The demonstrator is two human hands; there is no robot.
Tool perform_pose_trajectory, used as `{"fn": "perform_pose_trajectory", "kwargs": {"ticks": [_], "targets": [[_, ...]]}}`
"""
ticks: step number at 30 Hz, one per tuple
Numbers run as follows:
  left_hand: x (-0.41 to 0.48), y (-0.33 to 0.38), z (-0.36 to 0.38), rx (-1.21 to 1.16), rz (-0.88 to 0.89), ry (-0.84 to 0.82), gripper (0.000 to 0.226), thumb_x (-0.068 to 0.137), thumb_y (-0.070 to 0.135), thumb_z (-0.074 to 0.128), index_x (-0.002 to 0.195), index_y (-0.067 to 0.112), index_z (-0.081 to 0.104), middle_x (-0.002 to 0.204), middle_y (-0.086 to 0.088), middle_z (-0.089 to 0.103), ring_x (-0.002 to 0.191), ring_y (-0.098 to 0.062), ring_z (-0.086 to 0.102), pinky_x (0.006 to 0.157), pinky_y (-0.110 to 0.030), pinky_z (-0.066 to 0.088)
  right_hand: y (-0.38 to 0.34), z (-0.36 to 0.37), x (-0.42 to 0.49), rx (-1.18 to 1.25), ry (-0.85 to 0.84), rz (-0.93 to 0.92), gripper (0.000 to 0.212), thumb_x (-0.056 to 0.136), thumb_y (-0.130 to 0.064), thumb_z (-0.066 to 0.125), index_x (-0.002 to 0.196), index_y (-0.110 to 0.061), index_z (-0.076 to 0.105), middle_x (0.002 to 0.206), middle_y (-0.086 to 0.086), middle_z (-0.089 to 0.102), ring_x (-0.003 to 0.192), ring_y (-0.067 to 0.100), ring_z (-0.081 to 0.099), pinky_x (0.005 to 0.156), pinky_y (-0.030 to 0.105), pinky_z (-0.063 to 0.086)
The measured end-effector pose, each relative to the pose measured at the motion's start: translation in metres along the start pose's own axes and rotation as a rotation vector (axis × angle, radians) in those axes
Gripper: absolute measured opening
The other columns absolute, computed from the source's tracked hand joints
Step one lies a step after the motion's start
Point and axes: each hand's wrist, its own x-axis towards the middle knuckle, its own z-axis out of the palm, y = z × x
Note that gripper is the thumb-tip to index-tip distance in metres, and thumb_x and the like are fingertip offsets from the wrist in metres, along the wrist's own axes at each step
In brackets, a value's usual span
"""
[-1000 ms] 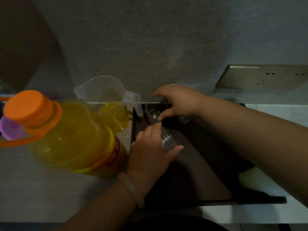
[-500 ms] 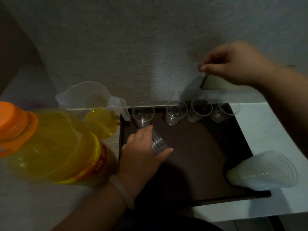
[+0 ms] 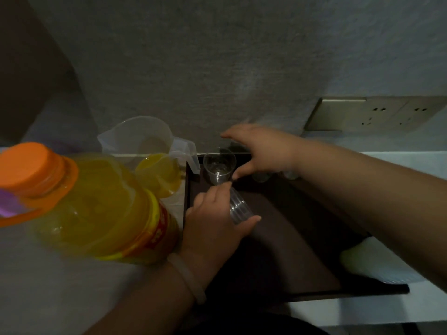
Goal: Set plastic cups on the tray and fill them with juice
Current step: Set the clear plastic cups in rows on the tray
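A dark tray [image 3: 278,238] is lying on the pale table [image 3: 48,298], with a big orange-capped juice bottle [image 3: 96,206] standing just off the tray's left edge and a clear pitcher [image 3: 145,143] sitting beside the tray's far left corner. The left hand [image 3: 212,228] is resting on the tray's left part, curling fingers and thumb round a short stack of clear cups [image 3: 239,207], while the right hand [image 3: 263,151] is hovering over the tray's far edge, fingers spread apart. One upright cup [image 3: 219,165] is standing in the tray's far left corner.
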Motion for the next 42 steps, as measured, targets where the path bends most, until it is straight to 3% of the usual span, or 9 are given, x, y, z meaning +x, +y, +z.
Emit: {"fn": "perform_pose_trajectory", "kwargs": {"ticks": [3,9,15,22,28,35,39,42], "targets": [[-0.001,0.0,-0.003,0.009,-0.008,0.007,0.083,0.061,0.072,0.05,0.122,0.016,0.056,0.109,0.0,0.062,0.095,-0.025,0.059,0.075,-0.042,0.054,-0.003,0.007,0.015,-0.018,-0.067,0.007,0.098,0.069,-0.041,0.081,0.149,-0.02,0.027,0.153,0.002,0.032,0.138,0.02,0.032,0.112,0.032,0.029],[-0.002,0.001,-0.007,0.001,-0.044,-0.017,0.086,0.061,0.074,0.048,0.125,0.017,0.055,0.113,0.0,0.061,0.098,-0.024,0.057,0.078,-0.044,0.053,-0.004,0.015,0.023,-0.03,-0.047,0.002,0.083,0.073,-0.036,0.08,0.143,-0.018,0.039,0.141,0.002,0.045,0.128,0.02,0.044,0.099,0.026,0.035],[0.0,0.001,-0.007,0.019,-0.034,-0.012,0.085,0.063,0.074,0.047,0.125,0.016,0.054,0.113,-0.001,0.061,0.098,-0.024,0.058,0.078,-0.044,0.053,0.009,0.012,0.015,-0.031,-0.036,0.03,0.083,0.069,-0.039,0.082,0.139,-0.018,0.044,0.137,0.003,0.049,0.124,0.021,0.048,0.102,0.035,0.041],[0.002,0.002,-0.007,0.045,-0.042,-0.013,0.086,0.063,0.074,0.05,0.125,0.015,0.055,0.114,-0.001,0.061,0.1,-0.024,0.058,0.079,-0.043,0.053,0.015,0.011,0.004,-0.048,-0.011,0.049,0.077,0.072,-0.034,0.08,0.138,-0.017,0.045,0.135,0.004,0.05,0.122,0.02,0.048,0.098,0.029,0.039],[0.004,0.003,-0.009,0.039,-0.056,-0.043,0.086,0.064,0.069,0.062,0.131,0.015,0.051,0.122,-0.002,0.058,0.108,-0.023,0.054,0.086,-0.042,0.05,0.019,0.01,0.001,-0.024,-0.018,0.067,0.08,0.072,-0.034,0.081,0.139,-0.015,0.044,0.136,0.005,0.051,0.122,0.021,0.048,0.099,0.029,0.038],[0.005,0.002,-0.008,0.041,-0.029,-0.002,0.087,0.064,0.073,0.052,0.126,0.012,0.055,0.116,-0.004,0.061,0.101,-0.025,0.059,0.079,-0.041,0.053,0.021,0.006,-0.003,-0.001,-0.058,0.075,0.097,0.066,-0.04,0.083,0.146,-0.015,0.034,0.144,0.007,0.044,0.13,0.022,0.041,0.104,0.026,0.032],[0.007,0.001,-0.008,0.023,-0.049,-0.026,0.089,0.062,0.07,0.059,0.128,0.011,0.053,0.12,-0.005,0.06,0.106,-0.025,0.057,0.085,-0.041,0.05,0.022,-0.004,-0.014,0.017,0.019,0.072,0.093,0.07,-0.044,0.08,0.146,-0.019,0.034,0.145,0.005,0.044,0.132,0.021,0.041,0.105,0.027,0.03],[0.008,-0.001,-0.008,-0.002,-0.051,0.001,0.087,0.062,0.075,0.054,0.122,0.011,0.055,0.111,-0.004,0.063,0.099,-0.023,0.059,0.08,-0.038,0.051,0.015,-0.018,-0.024,0.068,0.105,0.03,0.081,0.074,-0.044,0.076,0.143,-0.022,0.041,0.141,0.001,0.049,0.129,0.017,0.044,0.105,0.029,0.034]]}}
